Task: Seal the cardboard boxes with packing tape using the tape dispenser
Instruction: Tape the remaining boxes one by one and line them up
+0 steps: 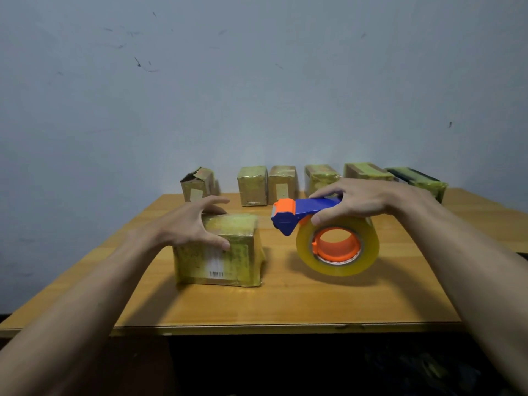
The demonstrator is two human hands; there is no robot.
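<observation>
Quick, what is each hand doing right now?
Left hand: curled around the near box, holding it.
Right hand: gripping the tape dispenser.

1 head view, looking forward and down across the table (285,304) toward the wall (257,81), close.

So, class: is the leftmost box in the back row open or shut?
Open. The leftmost box has a top flap bent up, showing a dark gap inside; the other back-row boxes look closed and taped.
</observation>
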